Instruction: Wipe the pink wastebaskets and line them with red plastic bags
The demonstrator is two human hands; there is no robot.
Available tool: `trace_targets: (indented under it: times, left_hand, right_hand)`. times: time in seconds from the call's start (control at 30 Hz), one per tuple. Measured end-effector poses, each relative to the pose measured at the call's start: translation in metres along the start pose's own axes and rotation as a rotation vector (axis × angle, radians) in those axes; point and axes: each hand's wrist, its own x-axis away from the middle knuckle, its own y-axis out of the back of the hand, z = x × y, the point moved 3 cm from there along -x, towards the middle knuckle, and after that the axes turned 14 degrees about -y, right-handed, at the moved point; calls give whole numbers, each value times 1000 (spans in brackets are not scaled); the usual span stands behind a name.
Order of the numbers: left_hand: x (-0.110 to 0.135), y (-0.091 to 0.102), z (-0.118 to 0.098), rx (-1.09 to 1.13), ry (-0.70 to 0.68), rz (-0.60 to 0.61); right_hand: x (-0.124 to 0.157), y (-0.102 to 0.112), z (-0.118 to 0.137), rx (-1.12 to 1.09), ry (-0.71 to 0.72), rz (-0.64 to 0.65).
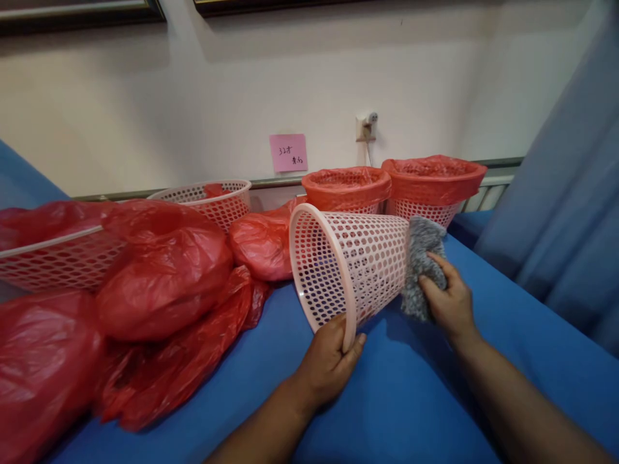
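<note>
A pale pink perforated plastic basket (353,261) lies on its side on the blue surface (416,393), its mouth facing left toward me. My left hand (331,364) grips the lower rim of the basket, thumb outside and fingers inside. My right hand (447,299) presses a grey cloth (420,264) against the basket's bottom end, fingers closed over the cloth.
Two baskets lined with red bags (345,187) (432,180) stand at the back by the wall. An unlined basket (213,200) stands behind a heap of red plastic bags (159,270) on the left, with another basket (53,258) lying among them. A blue curtain (565,193) hangs at right.
</note>
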Motion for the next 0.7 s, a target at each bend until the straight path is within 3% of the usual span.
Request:
trace_targets:
  times: [0.1,0.17,0.27,0.4,0.5,0.6,0.7]
  left_hand:
    - [2,-3,-1,-86,-12,78]
    - [3,-5,-1,-130,-17,123]
    - [5,-8,4,-154,-10,159]
    - [2,-10,8,-127,25,169]
    - [-2,-10,8,-86,26,199]
    - [-5,-8,8,-73,21,202]
    - [-4,-7,12,-86,27,197]
  right_hand:
    - [-24,-1,-24,-66,-324,-17]
    - [-25,-3,-25,-64,-321,-15]
    - [-3,-5,-2,14,25,16]
    - [52,-2,42,30,597,278]
    - [77,2,57,-27,772,423]
    - [65,-2,47,-14,662,337]
    - [24,-5,18,31,312,112]
